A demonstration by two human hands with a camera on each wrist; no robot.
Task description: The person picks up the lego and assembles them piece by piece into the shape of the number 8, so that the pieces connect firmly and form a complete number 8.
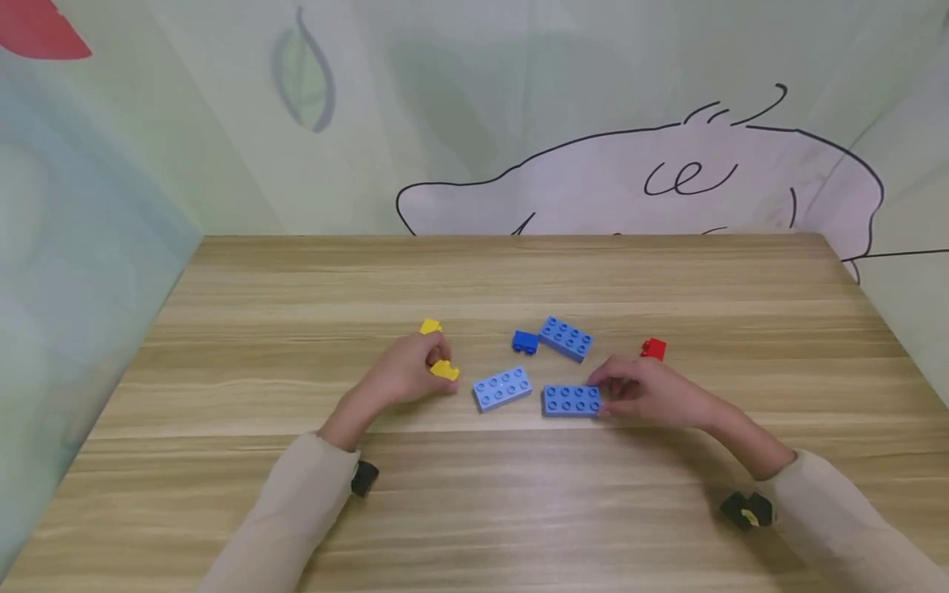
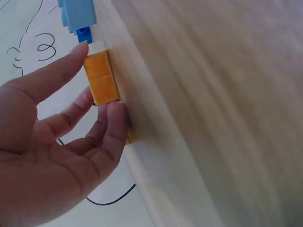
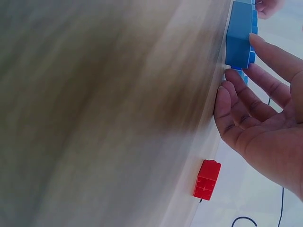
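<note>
My left hand [image 1: 404, 371] pinches a small yellow brick [image 1: 445, 370] between thumb and fingers; its flat orange-looking side [image 2: 101, 78] shows in the left wrist view. Just beyond that hand, another yellow brick [image 1: 431, 327] is partly hidden by it. On the right, my right hand [image 1: 656, 391] grips the right end of a blue eight-stud brick [image 1: 571, 400] lying studs up, thumb on the near corner and index finger on the far one. Its other fingers curl loosely beside the brick in the right wrist view. A lighter blue eight-stud brick [image 1: 502, 389] lies between the hands.
Farther back, a small dark blue brick [image 1: 525, 343] sits beside another blue eight-stud brick [image 1: 567, 338]. A red brick [image 1: 653, 348] lies behind the right hand. The wooden table [image 1: 474, 511] meets a wall [image 1: 474, 123] with line drawings at its far edge.
</note>
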